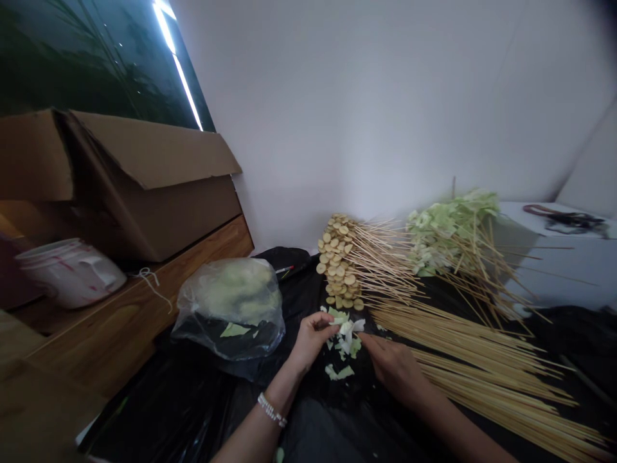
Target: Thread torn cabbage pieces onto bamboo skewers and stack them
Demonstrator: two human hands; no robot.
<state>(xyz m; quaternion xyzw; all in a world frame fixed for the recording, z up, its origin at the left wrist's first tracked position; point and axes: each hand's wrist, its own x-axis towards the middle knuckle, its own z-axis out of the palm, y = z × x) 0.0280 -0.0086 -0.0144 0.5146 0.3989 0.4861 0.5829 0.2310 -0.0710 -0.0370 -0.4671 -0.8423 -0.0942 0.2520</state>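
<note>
Cabbage pieces (343,344) are lying scattered on a black plastic sheet (318,427) between the person's hands. The left hand (311,341) is pinching pale pieces, its fingers (331,319) closed on them. The right hand (393,368) is hovering just beside them, its fingers extended; whether they are gripping anything, I cannot tell. Bamboo skewers (482,360) are lying nearby, beyond them skewered round slices (340,260), and a plastic bag of cabbage (231,302) is sitting to the left.

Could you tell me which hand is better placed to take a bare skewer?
Probably the right: the right hand is beside the bare skewers, while the left hand is farther off, at the cabbage pieces.
</note>
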